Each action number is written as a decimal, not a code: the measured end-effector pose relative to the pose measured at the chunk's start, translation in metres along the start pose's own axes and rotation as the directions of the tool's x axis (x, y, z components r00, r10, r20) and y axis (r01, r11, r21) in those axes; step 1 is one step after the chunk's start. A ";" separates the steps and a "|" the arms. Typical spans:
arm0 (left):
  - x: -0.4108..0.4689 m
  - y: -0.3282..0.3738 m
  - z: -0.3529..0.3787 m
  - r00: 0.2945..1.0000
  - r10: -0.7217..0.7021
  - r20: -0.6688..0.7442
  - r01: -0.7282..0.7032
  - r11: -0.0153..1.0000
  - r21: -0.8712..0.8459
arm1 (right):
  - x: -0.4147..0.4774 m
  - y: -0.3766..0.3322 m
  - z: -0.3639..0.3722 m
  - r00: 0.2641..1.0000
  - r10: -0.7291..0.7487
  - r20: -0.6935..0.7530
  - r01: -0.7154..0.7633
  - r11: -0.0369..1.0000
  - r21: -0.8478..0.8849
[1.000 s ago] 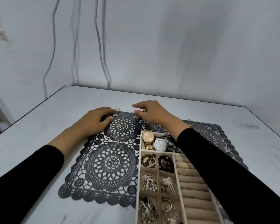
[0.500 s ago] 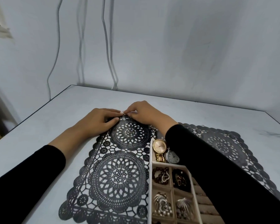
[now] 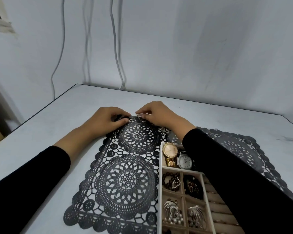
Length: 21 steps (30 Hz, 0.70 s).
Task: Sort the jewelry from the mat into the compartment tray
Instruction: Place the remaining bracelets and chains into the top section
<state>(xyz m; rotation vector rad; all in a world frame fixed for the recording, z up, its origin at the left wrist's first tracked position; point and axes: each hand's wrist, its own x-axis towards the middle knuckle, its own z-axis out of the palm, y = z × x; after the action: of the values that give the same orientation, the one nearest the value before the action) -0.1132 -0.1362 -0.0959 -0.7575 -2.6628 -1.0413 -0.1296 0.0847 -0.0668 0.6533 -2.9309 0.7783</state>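
A black lace mat (image 3: pixel 125 179) lies on the pale table. At its far edge my left hand (image 3: pixel 107 120) arches over the mat, thumb and forefinger closing on a small silver ring (image 3: pixel 130 119). Right beside it, my right hand (image 3: pixel 157 114) pinches another small silver ring (image 3: pixel 139 116) with its fingertips. A further small silver piece (image 3: pixel 164 129) lies on the mat by my right wrist. The white compartment tray (image 3: pixel 160 183) stands at the lower right on the mat. It holds a gold watch (image 3: pixel 170 150), a silver watch (image 3: pixel 185 162), bead bracelets and earrings.
My right sleeve (image 3: pixel 235 183) covers the tray's right-hand ring rolls. The table's left edge (image 3: pixel 41 112) runs diagonally. Cables (image 3: pixel 116 48) hang down the wall behind the table.
My right hand moved left to meet my left hand at the mat's far edge. Both hands' fingertips have closed on the small rings there, and the view has shifted.
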 end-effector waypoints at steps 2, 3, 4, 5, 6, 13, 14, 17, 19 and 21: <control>0.002 0.000 0.002 1.000 0.011 0.007 -0.012 1.000 0.017 | 0.000 -0.001 0.001 1.000 -0.003 0.029 0.004 1.000 -0.021; 0.003 0.000 0.002 1.000 0.016 0.012 -0.016 1.000 0.024 | -0.001 -0.002 0.001 0.999 -0.004 0.032 0.005 1.000 -0.026; 0.004 0.000 0.003 1.000 0.018 0.019 -0.018 0.999 0.035 | -0.002 -0.002 0.000 1.000 -0.008 0.028 0.009 1.000 -0.028; 0.005 0.001 0.004 0.999 0.019 0.028 -0.021 0.998 0.052 | -0.003 -0.002 -0.001 1.000 -0.011 0.023 0.012 1.000 -0.028; 0.007 0.001 0.004 0.999 0.020 0.034 -0.022 0.997 0.073 | -0.004 -0.002 -0.003 1.000 -0.012 0.022 0.013 1.000 -0.026; 0.013 0.005 0.002 0.997 -0.010 0.073 0.002 0.995 0.102 | -0.007 0.005 -0.008 1.000 -0.003 0.028 0.003 1.000 0.000; 0.014 0.005 0.001 0.997 -0.017 0.079 0.009 0.995 0.102 | -0.008 0.006 -0.008 1.000 0.007 0.019 -0.007 1.000 0.011; 0.018 0.007 0.000 0.992 -0.031 0.122 0.016 0.992 0.125 | -0.010 0.008 -0.008 1.000 0.031 0.004 -0.031 0.998 0.052; 0.021 0.009 -0.001 0.986 -0.027 0.162 0.002 0.989 0.149 | -0.011 0.009 -0.008 1.000 0.030 0.004 -0.030 0.997 0.069; 0.023 0.010 -0.002 0.982 -0.023 0.190 -0.007 0.988 0.157 | -0.011 0.009 -0.008 0.999 0.032 0.005 -0.032 0.997 0.076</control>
<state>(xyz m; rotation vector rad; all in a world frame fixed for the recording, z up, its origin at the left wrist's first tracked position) -0.1278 -0.1222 -0.0807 -0.8536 -2.8691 -0.7835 -0.1236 0.0995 -0.0655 0.6153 -2.9350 0.8966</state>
